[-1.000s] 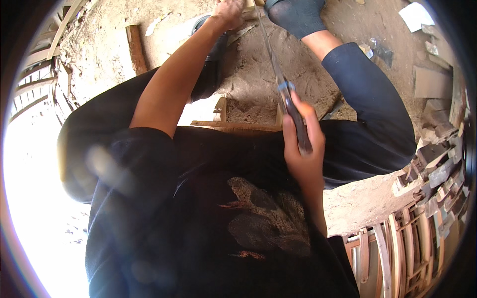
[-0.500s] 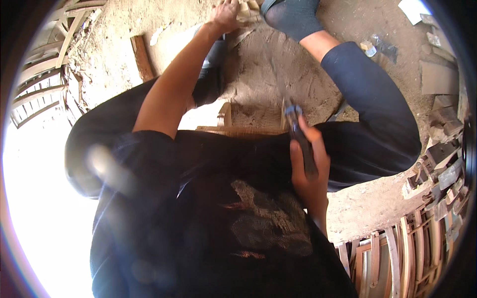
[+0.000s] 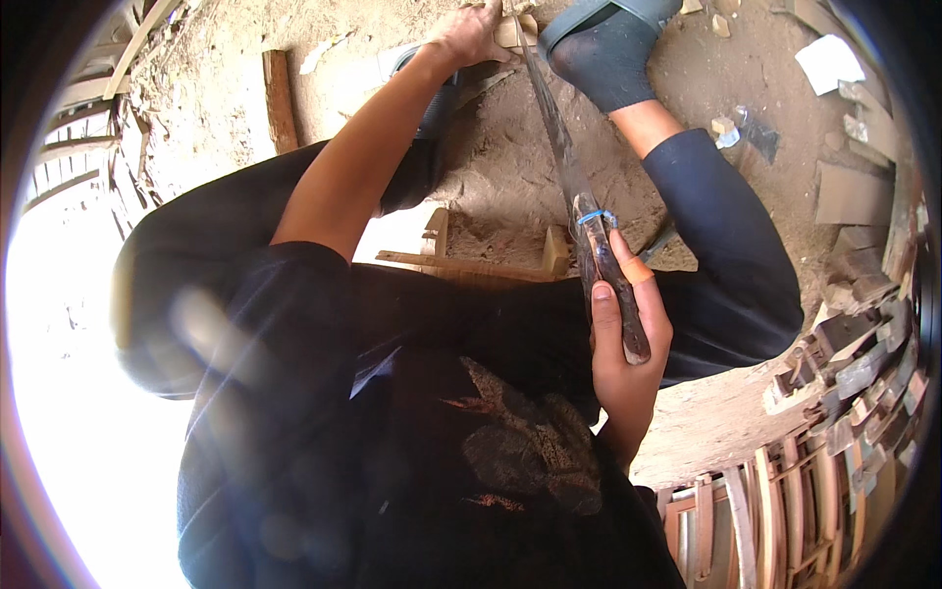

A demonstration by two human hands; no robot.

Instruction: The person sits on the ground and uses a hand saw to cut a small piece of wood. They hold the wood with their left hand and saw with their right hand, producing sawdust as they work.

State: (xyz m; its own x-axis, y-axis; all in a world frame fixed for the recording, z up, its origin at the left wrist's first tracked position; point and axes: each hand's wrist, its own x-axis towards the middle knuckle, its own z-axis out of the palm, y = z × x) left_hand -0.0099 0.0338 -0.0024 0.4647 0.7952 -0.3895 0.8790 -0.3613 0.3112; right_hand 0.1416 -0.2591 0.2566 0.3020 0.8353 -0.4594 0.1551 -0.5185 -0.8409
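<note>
My right hand (image 3: 631, 344) is closed round the dark wooden handle of a handsaw (image 3: 563, 147), with a blue tie where blade meets handle. An orange band circles one of its fingers. The long, tapering blade runs away from me, its far end at a pale wood block (image 3: 517, 29) on the ground at the top edge. There my left hand (image 3: 469, 35) grips the block's left side, thumb on the near side. Whether the teeth are in the wood is too small to tell. My right foot in a grey sandal (image 3: 610, 49) is beside the block.
A wooden frame piece (image 3: 471, 267) with upright ends lies before my lap. A rough timber offcut (image 3: 279, 101) is on the dirt at left. White paper (image 3: 829, 64), offcuts (image 3: 854, 196) and curved wooden slats (image 3: 770, 501) lie along the right.
The view has shifted, so the block and left hand show lower. The handsaw and right hand, blurred before, are now sharp; both hands keep their hold.
</note>
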